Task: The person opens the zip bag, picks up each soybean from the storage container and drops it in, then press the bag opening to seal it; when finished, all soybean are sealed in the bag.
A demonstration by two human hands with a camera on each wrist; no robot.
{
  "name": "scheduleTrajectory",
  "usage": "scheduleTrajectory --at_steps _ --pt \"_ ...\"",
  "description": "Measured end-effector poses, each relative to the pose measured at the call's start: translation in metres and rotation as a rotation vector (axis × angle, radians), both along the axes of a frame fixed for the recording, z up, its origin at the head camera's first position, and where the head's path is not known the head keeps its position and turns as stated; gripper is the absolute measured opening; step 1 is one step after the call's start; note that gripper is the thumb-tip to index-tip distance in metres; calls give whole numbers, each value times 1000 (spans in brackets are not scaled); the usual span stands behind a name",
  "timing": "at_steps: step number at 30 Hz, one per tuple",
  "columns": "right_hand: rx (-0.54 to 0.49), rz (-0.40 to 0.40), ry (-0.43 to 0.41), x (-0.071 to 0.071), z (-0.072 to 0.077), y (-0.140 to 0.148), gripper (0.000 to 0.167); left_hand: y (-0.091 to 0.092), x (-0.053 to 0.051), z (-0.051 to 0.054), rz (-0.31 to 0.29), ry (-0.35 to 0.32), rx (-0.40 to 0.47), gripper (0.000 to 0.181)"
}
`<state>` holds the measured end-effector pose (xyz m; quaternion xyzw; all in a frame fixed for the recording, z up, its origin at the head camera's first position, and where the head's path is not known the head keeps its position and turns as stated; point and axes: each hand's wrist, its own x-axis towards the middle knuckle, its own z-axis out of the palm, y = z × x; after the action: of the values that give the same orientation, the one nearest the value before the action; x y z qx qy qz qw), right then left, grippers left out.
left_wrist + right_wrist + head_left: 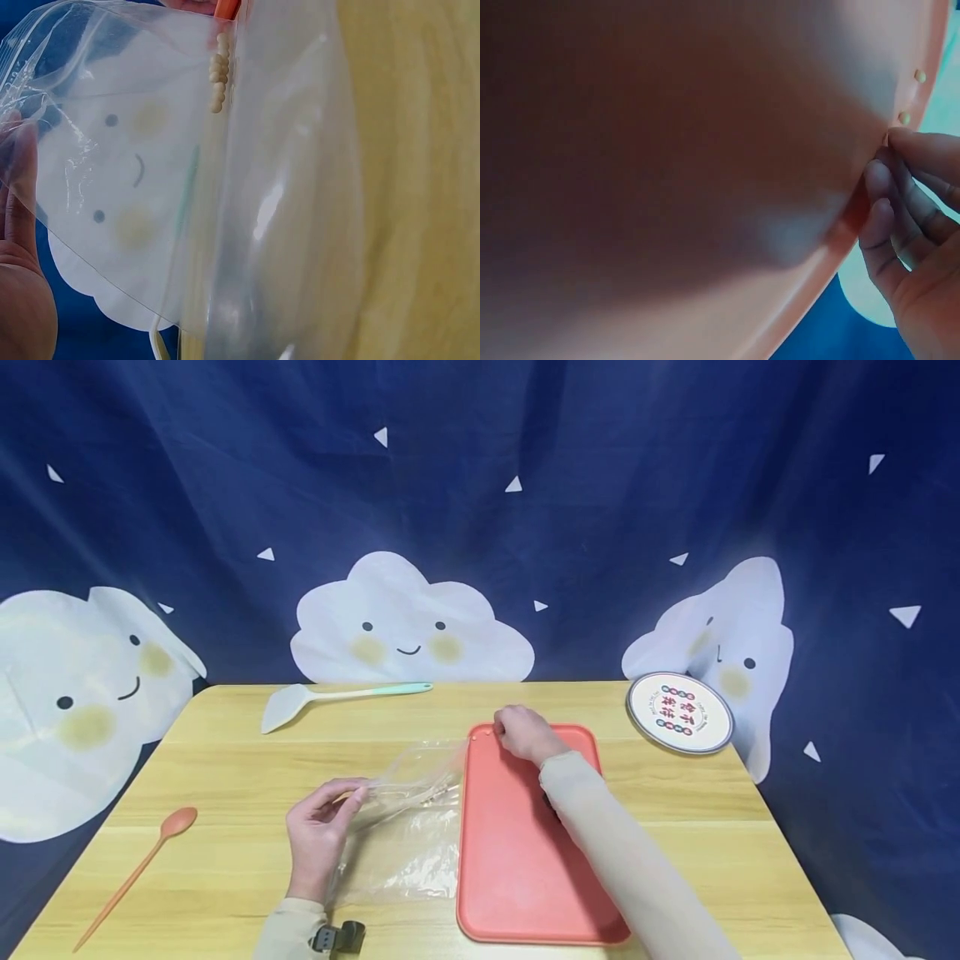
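My left hand [318, 835] pinches the mouth of a clear plastic zip bag [427, 852], which lies left of the red tray [517, 877]. In the left wrist view, several small pale soybeans [218, 75] show through the bag's film. My right hand [525, 735] reaches over the tray to its far rim. The right wrist view has its thumb and finger pinched together at the tray's edge, with a tiny pale bit, seemingly a soybean, between the tips. Just beside them, two soybeans [904, 118] lie along the rim.
A white spatula [288, 706] with a mint handle lies at the table's back edge. An orange spoon [178, 822] is at the left. On the back right is a round white plate [680, 713] with red lettering. A blue cloud-print curtain [585, 443] hangs behind the table.
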<state>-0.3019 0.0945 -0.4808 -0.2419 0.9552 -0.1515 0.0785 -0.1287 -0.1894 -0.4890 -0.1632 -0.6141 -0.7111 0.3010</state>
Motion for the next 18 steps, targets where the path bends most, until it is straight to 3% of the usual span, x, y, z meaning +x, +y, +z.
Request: scheduleTrajectory --at_steps 11,18 --pt "-254 6 -110 14 16 14 5 1 1 1 -9 21 16 16" --pt "-422 39 -74 25 34 23 9 1 1 1 -9 37 24 15"
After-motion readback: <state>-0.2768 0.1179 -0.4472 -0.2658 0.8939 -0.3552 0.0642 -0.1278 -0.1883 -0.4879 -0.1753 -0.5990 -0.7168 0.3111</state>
